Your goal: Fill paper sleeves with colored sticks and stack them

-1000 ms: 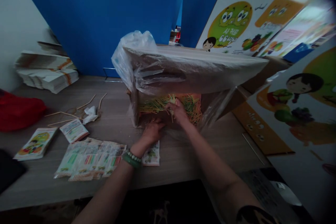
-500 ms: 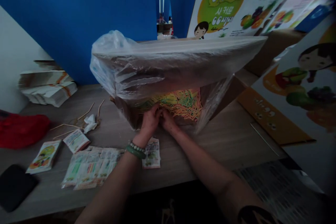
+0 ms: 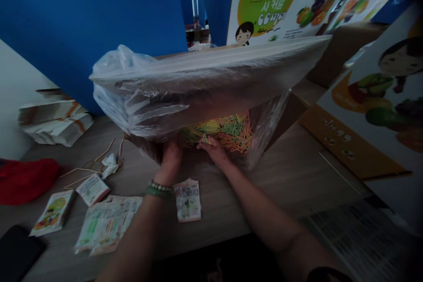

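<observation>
Well, the right hand (image 3: 214, 149) has its fingers closed on what looks like a little bunch of thin sticks (image 3: 205, 139), at the mouth of a big cardboard box (image 3: 289, 112). The left hand (image 3: 172, 156) goes in just beside it. Its fingers are hidden under the plastic (image 3: 158, 112), so I can't tell if they hold anything. Just past the right hand is a heap (image 3: 233, 132) of green, yellow and orange sticks. The box lies on its side, open toward the hands, maybe so they can reach in easily. The plastic hangs over the top, perhaps to keep the sticks clean. Nearer the body than the hands, on the tabletop (image 3: 224, 220), lies a small packet (image 3: 188, 202), maybe put close to be handy. More packets (image 3: 110, 224) lie flat, left of the left hand, perhaps to be out of the way. Past them is a crumpled tissue (image 3: 110, 165). Well right of the hands stands a printed box (image 3: 357, 165).
</observation>
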{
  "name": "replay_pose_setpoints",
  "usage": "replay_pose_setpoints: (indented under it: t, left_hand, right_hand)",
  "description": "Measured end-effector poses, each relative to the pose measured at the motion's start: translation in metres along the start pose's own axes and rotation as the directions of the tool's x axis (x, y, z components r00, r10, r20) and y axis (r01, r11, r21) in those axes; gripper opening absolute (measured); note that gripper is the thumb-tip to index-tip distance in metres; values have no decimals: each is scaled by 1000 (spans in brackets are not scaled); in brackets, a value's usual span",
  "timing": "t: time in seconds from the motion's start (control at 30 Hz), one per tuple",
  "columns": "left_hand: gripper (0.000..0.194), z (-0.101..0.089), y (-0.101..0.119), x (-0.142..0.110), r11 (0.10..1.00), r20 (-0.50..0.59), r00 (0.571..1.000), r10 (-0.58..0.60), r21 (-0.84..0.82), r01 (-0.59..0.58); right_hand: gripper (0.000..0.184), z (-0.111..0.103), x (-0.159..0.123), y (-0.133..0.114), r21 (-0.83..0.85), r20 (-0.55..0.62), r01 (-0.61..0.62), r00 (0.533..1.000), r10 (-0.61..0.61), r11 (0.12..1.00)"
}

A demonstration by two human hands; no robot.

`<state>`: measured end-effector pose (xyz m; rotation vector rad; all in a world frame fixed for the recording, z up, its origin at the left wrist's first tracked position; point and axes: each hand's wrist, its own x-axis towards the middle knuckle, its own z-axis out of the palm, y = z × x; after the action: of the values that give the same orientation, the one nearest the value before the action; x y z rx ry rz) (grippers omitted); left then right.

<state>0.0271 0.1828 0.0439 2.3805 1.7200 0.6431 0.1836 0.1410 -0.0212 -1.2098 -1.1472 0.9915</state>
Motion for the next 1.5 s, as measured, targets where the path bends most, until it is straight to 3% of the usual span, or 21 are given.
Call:
replay_pose_setpoints:
  t: [0.1, 0.23, 0.3, 0.4, 0.5, 0.57, 0.63, 0.73, 0.87, 0.93, 1.0, 1.07, 1.23, 1.33, 1.4, 1.5]
  left_hand:
    - [41, 5, 12, -10, 998, 34, 999, -4, -65, 6]
    - [57, 20, 31, -23, 961, 141, 961, 239, -177, -213]
    - [60, 20, 34, -28, 947, 164, 943, 290, -191, -258]
    - [50, 2, 25, -43, 977, 124, 978, 166, -154, -146]
    - [31, -26, 8, -81, 998, 146, 987, -61, -2, 62]
    - [32, -40, 1, -114, 959, 203, 950, -235, 210, 192]
    - [40, -44, -1, -146, 897, 264, 899, -348, 374, 237]
    - [53, -35, 0, -173, 870, 306, 867, -393, 428, 243]
    - [43, -23, -3, -173, 897, 260, 887, -381, 336, 287]
    - [28, -21, -10, -169, 898, 295, 854, -429, 240, 368]
    - [25, -22, -16, -166, 879, 340, 811, -477, 164, 448]
    - [25, -24, -20, -167, 866, 340, 798, -498, 141, 480]
    - [20, -23, -13, -173, 885, 256, 848, -464, 166, 435]
    - [36, -20, -5, -169, 880, 226, 859, -459, 246, 406]
    - [37, -18, -4, -163, 876, 257, 846, -468, 262, 405]
    - [26, -18, -8, -157, 849, 311, 790, -528, 210, 485]
  right_hand:
    - [14, -3, 1, 3, 8, -51, 46, 998, -45, 999]
    - [15, 0, 3, 7, -103, -75, 74, 994, -82, 992]
    - [19, 1, 2, 6, -152, -77, 68, 994, -80, 986]
    - [19, 1, -1, 2, -213, -73, 34, 996, -51, 976]
    - [20, 1, -4, 0, -284, -62, 0, 998, -19, 959]
    - [23, 1, -4, 0, -346, -25, 25, 999, -36, 938]
    - [27, 2, -4, 1, -397, 13, 52, 999, -51, 916]
    - [27, 3, -5, 2, -424, 51, 51, 998, -33, 904]
    - [20, 3, -8, 2, -396, 22, 50, 999, -45, 917]
    - [21, 2, -9, 2, -352, -15, 50, 998, -58, 935]
    - [24, 0, -8, 4, -294, -23, 63, 997, -73, 954]
    - [26, -1, -7, 6, -252, 2, 84, 996, -86, 964]
    - [19, -2, -4, 11, -265, 62, 127, 992, -114, 956]
    - [17, -1, -4, 14, -292, 82, 143, 989, -124, 946]
    - [16, 0, -4, 14, -299, 86, 152, 987, -132, 942]
    - [16, 0, -5, 13, -298, 88, 156, 987, -136, 942]
